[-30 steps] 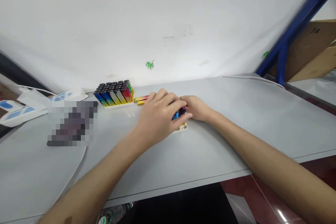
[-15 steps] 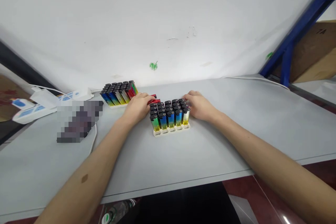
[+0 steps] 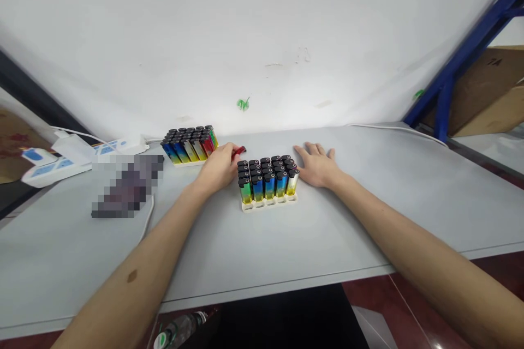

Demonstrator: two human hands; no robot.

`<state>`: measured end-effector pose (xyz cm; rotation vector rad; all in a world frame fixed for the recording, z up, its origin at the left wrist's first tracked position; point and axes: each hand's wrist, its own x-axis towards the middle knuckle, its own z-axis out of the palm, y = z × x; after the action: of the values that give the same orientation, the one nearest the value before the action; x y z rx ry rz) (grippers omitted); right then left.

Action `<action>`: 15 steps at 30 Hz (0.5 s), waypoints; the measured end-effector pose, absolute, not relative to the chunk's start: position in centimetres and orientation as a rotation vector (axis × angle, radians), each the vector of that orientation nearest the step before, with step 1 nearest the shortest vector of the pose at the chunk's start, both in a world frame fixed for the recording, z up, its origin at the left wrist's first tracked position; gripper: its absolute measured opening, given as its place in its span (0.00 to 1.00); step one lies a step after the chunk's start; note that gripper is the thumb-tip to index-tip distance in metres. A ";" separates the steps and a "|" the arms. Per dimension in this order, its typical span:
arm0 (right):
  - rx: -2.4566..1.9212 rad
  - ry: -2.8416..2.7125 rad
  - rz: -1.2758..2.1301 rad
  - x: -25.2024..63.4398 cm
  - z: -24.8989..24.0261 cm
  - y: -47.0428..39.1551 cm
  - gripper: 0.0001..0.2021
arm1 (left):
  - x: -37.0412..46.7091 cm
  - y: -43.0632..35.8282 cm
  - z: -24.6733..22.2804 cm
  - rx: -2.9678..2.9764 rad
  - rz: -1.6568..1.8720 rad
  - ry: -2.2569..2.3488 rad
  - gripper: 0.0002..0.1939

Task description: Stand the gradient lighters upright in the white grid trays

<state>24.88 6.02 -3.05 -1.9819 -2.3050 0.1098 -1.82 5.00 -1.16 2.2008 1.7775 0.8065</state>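
Note:
A white tray [image 3: 270, 205] of upright lighters [image 3: 269, 184] with black tops stands at the middle of the grey table; its front row of holes holds none. Just left of it, my left hand [image 3: 220, 166] is closed on a red lighter [image 3: 238, 151] with a black top. On the tray's right, my right hand [image 3: 317, 165] lies on the table with fingers spread, holding nothing, its thumb side close to the lighters. Behind my left hand is a second tray [image 3: 189, 163] packed with coloured lighters [image 3: 190, 144].
At the left lie a white power strip [image 3: 53, 170] with plugs and a blurred dark object [image 3: 126, 188], a white cable beside it. A wall rises behind the table. Blue metal posts [image 3: 444, 103] and cardboard boxes [image 3: 487, 92] are at the right.
My right hand has opened, fingers now spread on the table. Near my left hand, two red pieces showed before; now one red lighter shows, tilted in its fingers.

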 end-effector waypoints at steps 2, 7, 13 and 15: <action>-1.983 -2.307 0.097 24.9 -3.1 6.0 0.40 | -1.6 5.2 -1.1 1.925 1.034 1.704 0.05; -2.005 -2.319 0.089 24.9 -2.9 5.9 0.39 | -1.0 5.3 -0.6 1.271 1.358 1.275 0.03; -2.003 -2.328 0.075 24.9 -2.8 5.8 0.38 | -1.2 4.8 0.1 1.056 1.357 1.076 0.24; -2.003 -2.328 0.088 24.9 -2.8 5.8 0.38 | -1.4 4.9 0.1 1.036 1.361 1.089 0.28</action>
<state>24.91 5.84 -2.81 -2.0028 -2.3278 0.0883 -1.39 4.86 0.14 1.0363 1.0892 1.3609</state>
